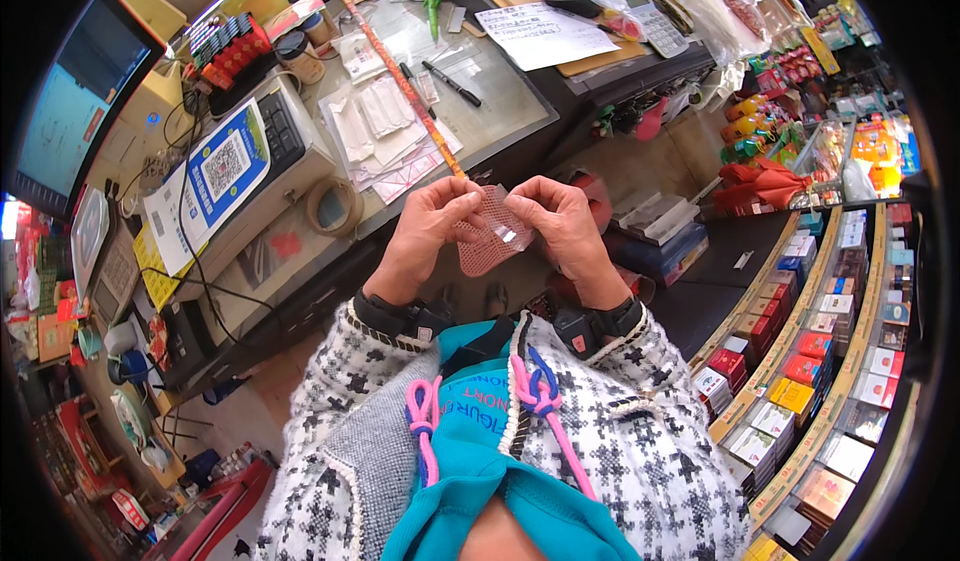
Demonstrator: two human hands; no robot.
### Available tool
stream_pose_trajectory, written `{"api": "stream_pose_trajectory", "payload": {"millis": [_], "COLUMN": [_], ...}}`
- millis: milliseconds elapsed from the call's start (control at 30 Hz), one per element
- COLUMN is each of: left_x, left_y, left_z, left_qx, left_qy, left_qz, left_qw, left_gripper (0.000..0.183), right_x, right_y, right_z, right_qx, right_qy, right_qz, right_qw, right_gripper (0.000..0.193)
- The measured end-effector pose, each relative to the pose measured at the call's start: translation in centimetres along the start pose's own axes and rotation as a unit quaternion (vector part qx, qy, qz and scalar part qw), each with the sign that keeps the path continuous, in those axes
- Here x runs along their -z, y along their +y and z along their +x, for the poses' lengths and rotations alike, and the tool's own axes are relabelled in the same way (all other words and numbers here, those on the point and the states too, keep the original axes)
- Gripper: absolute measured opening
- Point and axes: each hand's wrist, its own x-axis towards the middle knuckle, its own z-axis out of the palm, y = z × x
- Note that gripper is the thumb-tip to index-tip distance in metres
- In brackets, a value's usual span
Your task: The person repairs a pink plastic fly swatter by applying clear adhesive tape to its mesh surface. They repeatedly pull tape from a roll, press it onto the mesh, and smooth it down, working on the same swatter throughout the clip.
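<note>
Between my hands is a small see-through plastic bag (488, 244) with a fine reddish dotted pattern and a shiny strip near its upper right. My left hand (420, 229) pinches its left edge between thumb and fingers. At the upper right edge, the fingertips of my right hand (562, 229) are closed on the bag. It is held in the air just off the desk's front edge. What is inside, if anything, I cannot make out. Nearest to it on the desk are a long orange strip (388, 63) and several white packets (383, 108).
A roll of tape (333, 206), a printer-like box with a blue code sheet (222, 168) and a monitor (80, 91) stand left. A black pen (452, 83), handwritten paper (545, 36) and calculator (657, 26) lie farther back. Shelves of small boxes (790, 396) curve along the right.
</note>
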Motion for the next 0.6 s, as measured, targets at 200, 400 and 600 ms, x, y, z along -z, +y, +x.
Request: {"api": "stream_pose_trajectory", "payload": {"millis": [200,400,600], "left_x": [0.5,-0.2,-0.8], "left_y": [0.9,1.2,1.0], "left_z": [-1.0,-1.3,-1.2], "left_qx": [0.004,0.013,0.023], "left_qy": [-0.017,-0.034,-0.049], "left_qz": [0.029,0.062,0.059], "left_qw": [0.999,0.997,0.997], "left_gripper": [0.017,0.018,0.018], "right_x": [-0.4,-0.4,-0.3], "right_y": [-0.2,-1.1,-1.6], "right_z": [-0.3,-1.3,-1.9], "right_qx": [-0.041,-0.055,-0.062], "right_qy": [-0.046,-0.058,-0.045], "right_qz": [0.007,-0.004,-0.014], "right_qw": [0.998,0.997,0.997], "right_gripper": [0.012,0.012,0.012]}}
